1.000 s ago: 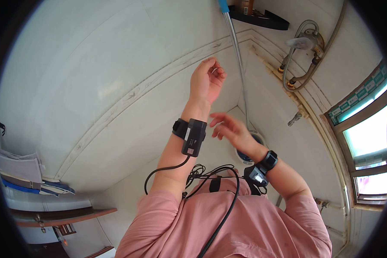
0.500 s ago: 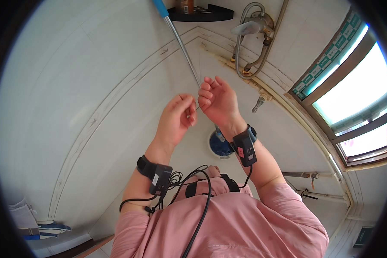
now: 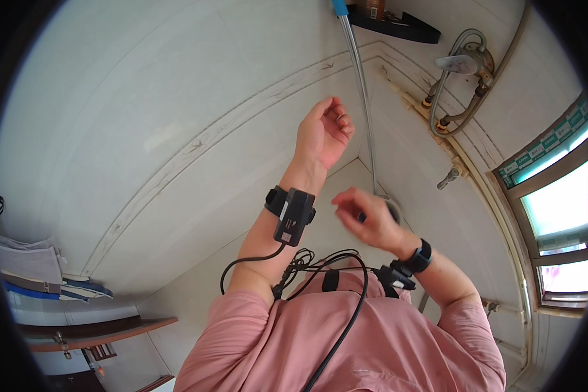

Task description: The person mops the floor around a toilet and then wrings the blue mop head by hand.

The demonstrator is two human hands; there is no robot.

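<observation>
A pole (image 3: 361,85) slants down the corner where the walls (image 3: 176,98) meet; its blue end (image 3: 340,7) is cut off by the top edge. The left hand (image 3: 325,134) is raised just left of the pole, apart from it in the view, with fingers half curled, a ring (image 3: 339,118) on one finger and part of the palm showing. The right hand (image 3: 371,221) is below the pole's visible length, fingers bent and blurred; its inner side is turned away, so I cannot tell whether it is wide or narrow, or what is in it.

Behind the right hand, at the pole's foot, is a bucket (image 3: 394,208), mostly covered; whether the pole stands inside it or behind it is unclear. Left of the pole and lower down, a black box (image 3: 295,217) is strapped to the left forearm. Below the pole, a second box (image 3: 398,277) at the right wrist is dark and hard to make out, and a black cable (image 3: 346,320) crosses the pink shirt (image 3: 405,340).

Right of the pole's top, a black corner shelf (image 3: 398,27) carries a brown bottle (image 3: 375,9), its top cropped. Farther right are a shower tap (image 3: 473,62) and a glaring window (image 3: 558,209). Far left of the pole hangs a grey cloth (image 3: 26,255), partly lost in the dark rim.
</observation>
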